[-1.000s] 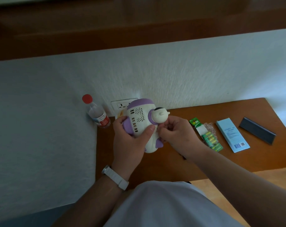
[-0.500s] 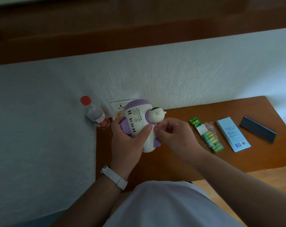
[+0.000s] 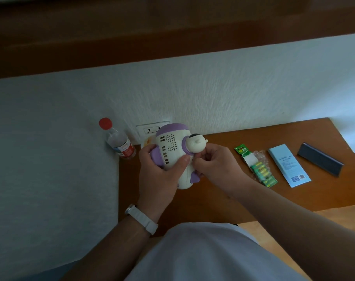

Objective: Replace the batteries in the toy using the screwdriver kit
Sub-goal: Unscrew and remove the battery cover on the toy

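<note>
White-and-purple toy point(image 3: 172, 148) gripped in left hand point(image 3: 158, 177) above tabletop point(image 3: 213, 201), right hand point(image 3: 215, 163) pinching its side, green battery pack point(image 3: 259, 169) lying nearby

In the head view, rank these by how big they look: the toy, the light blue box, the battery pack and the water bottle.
1. The toy, though it is held up nearer the camera.
2. The light blue box.
3. The battery pack and the water bottle: too alike to rank.

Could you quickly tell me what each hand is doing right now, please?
Left hand: grips the toy.
Right hand: curled at the toy; whether it grips cannot be told.
</note>
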